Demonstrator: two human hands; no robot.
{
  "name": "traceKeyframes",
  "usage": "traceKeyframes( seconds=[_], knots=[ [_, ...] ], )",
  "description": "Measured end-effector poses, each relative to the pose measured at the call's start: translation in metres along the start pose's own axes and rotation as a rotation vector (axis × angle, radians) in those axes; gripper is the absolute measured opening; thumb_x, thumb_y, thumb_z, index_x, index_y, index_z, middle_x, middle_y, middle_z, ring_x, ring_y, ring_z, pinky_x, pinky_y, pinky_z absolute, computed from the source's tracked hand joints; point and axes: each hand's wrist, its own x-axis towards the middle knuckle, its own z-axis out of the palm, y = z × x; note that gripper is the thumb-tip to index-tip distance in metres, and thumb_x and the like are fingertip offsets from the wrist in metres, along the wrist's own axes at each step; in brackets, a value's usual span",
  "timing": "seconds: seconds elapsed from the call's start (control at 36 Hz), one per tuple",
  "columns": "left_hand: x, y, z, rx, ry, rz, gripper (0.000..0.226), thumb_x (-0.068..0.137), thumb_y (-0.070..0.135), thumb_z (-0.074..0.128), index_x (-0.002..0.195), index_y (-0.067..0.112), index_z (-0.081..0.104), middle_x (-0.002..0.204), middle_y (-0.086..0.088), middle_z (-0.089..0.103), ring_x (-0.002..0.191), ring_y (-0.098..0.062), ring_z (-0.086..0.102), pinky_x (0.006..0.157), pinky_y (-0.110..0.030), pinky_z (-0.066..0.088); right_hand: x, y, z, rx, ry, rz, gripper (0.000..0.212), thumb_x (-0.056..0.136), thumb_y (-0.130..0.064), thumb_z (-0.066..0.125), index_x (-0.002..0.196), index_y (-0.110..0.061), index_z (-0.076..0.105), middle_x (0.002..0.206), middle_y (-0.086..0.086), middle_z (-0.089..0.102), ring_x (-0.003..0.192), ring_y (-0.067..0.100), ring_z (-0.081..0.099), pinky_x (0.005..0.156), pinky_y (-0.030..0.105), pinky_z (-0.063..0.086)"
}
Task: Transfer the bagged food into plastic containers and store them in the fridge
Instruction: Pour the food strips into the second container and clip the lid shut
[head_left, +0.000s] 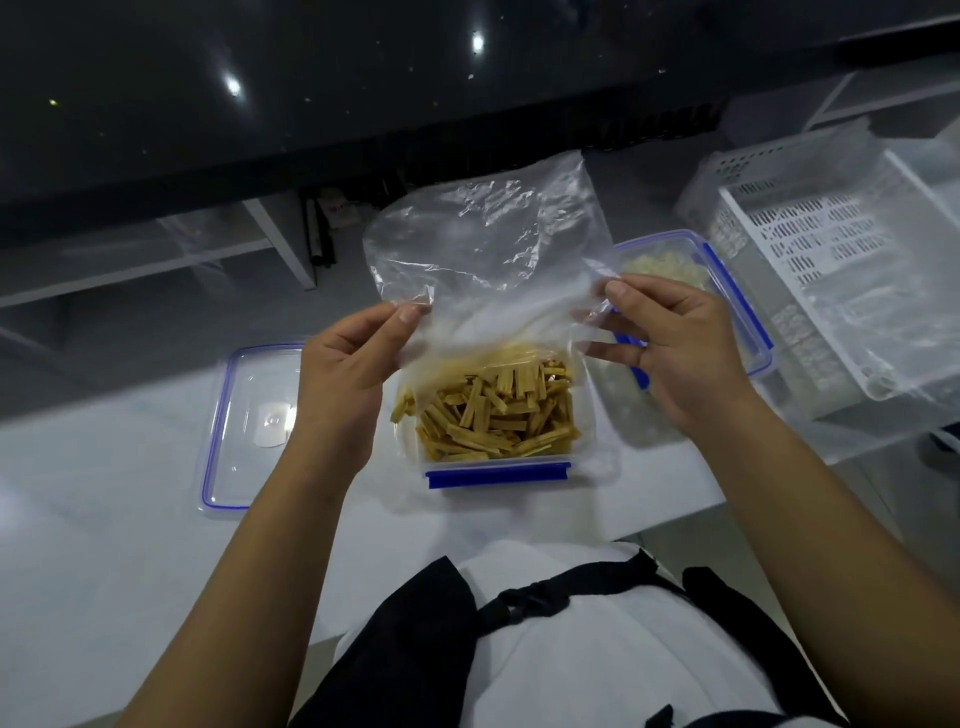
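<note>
— Clear plastic, blue-edged: lid (244, 426) lying flat on white table (104, 545), far left, partly hidden behind left forearm.

— And next along?

— Left hand (337, 379), raised above table, thumb and forefinger pinching left edge of clear plastic bag (483, 260).

— Bag upright?

— Held up and spread wide between both hands, crumpled, mostly see-through, lower end hanging down into container. Hard to tell whether anything remains inside upper part.

— Middle?

— Clear container (498, 465) with blue clip on near wall, standing on table between the two hands, just right of lid. Filled with yellowish-tan sticks (498, 410), short, ridged, heaped at all angles.

— Right side?

— Right hand (670, 348), thumb and forefinger pinching right edge of bag, remaining fingers stretched out loosely behind plastic film.

— Behind that hand?

— Second container (748, 322), blue-rimmed, resting on table, holding pale food (665, 270), kind not clear. Partly covered by right hand and bag.

— Farther right?

— White slotted basket (810, 244), wrapped in or lying under clear plastic film, at table's right end, just beside second container.

— Near bottom?

— White shirt and black straps with buckle (519, 603), close to table's near edge.
</note>
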Motion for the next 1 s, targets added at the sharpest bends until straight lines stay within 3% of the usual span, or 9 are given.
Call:
traceKeyframes(
  seconds=[0.14,0.5,0.69,0.83,1.0],
  knots=[
    [0.0,0.006,0.003,0.036,-0.01,0.017,0.024,0.084,0.045,0.071,0.101,0.03,0.081,0.11,-0.001,0.077,0.109,-0.027,0.069,0.095,-0.045,0.057,0.0,-0.006,0.003,0.02,-0.013,-0.005,0.013,0.097,-0.01,0.06,0.102,-0.005,0.072,0.098,0.005,0.076,0.097,0.03,0.074,0.075,0.045,0.063],
    [-0.006,0.022,0.011,0.051,-0.002,0.057,0.019,0.086,0.04,0.072,0.1,0.032,0.081,0.109,-0.001,0.077,0.111,-0.027,0.068,0.1,-0.052,0.054,-0.001,-0.011,-0.008,0.073,-0.001,-0.043,0.014,0.097,-0.011,0.061,0.098,-0.008,0.074,0.106,0.013,0.075,0.099,0.034,0.071,0.069,0.04,0.061],
    [-0.009,0.041,0.011,0.081,0.004,0.1,0.023,0.088,0.039,0.069,0.104,0.027,0.08,0.107,-0.003,0.077,0.107,-0.026,0.07,0.095,-0.043,0.057,-0.002,-0.019,-0.011,0.023,0.012,-0.094,0.012,0.093,-0.009,0.066,0.101,-0.007,0.075,0.097,0.008,0.076,0.092,0.022,0.072,0.069,0.031,0.06],
    [-0.011,0.048,0.008,0.093,0.003,0.121,0.017,0.094,0.034,0.066,0.104,0.03,0.08,0.108,-0.001,0.077,0.107,-0.026,0.069,0.091,-0.038,0.058,-0.006,-0.027,-0.011,0.015,0.016,-0.161,0.01,0.09,-0.007,0.069,0.097,-0.01,0.076,0.096,0.005,0.076,0.096,0.021,0.072,0.075,0.03,0.059],
    [-0.012,0.04,0.014,0.036,0.019,0.009,0.018,0.085,0.032,0.071,0.097,0.024,0.082,0.102,-0.001,0.077,0.102,-0.021,0.071,0.082,-0.034,0.061,-0.007,-0.018,-0.013,-0.072,0.1,-0.134,0.012,0.089,-0.008,0.07,0.1,-0.008,0.074,0.107,0.016,0.073,0.107,0.034,0.068,0.093,0.043,0.058]
  ],
)
